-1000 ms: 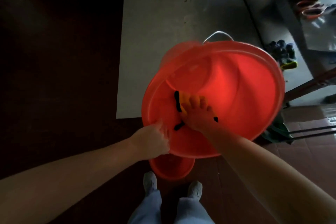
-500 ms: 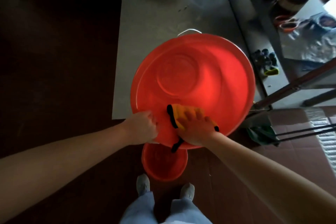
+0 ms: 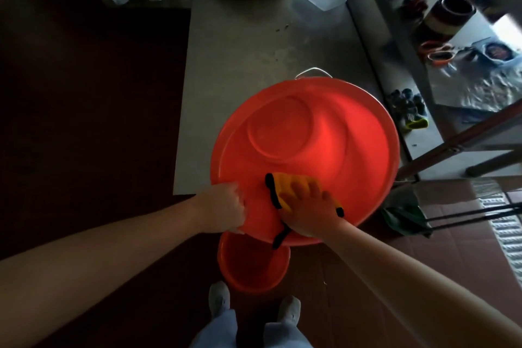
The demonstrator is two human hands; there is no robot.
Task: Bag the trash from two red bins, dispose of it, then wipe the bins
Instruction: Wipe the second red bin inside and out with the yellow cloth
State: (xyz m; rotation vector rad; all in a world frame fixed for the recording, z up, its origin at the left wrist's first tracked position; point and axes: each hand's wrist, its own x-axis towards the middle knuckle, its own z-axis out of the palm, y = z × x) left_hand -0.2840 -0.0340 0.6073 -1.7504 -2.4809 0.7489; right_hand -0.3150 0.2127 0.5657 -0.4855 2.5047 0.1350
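Two hands point(image 3: 223, 206) point(image 3: 308, 216), one cloth point(image 3: 285, 185), two red bins point(image 3: 324, 135) point(image 3: 254, 268).

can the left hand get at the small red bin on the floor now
Probably not yet: the left hand grips the rim of the big bin, which overhangs the far edge of the small bin. Once it lets go, the near side looks open.

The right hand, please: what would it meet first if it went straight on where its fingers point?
Probably the bin's round bottom, just past the cloth it presses; depth is unclear.
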